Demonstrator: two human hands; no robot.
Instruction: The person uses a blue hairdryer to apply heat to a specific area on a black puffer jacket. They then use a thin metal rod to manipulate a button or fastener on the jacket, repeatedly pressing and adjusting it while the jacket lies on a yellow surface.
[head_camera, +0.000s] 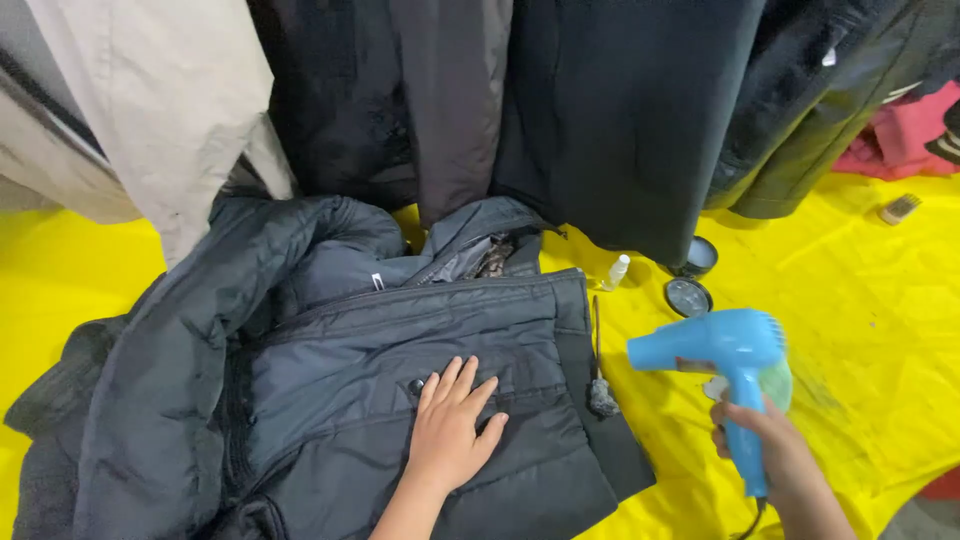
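Note:
A dark grey padded jacket (330, 370) lies spread on a yellow sheet (860, 300). My left hand (452, 430) rests flat on the jacket's front panel, fingers spread, beside a small dark button. My right hand (775, 450) grips the handle of a light blue hair dryer (725, 350), held upright over the sheet to the right of the jacket. Its nozzle points left toward the jacket's edge. A cord drops from the handle's base.
Dark coats (610, 110) and a pale one (160, 110) hang along the back. A small white spray bottle (617, 271), two round dark tins (688, 296) and a brush (900, 208) lie on the sheet. Pink cloth (905, 135) sits at the far right.

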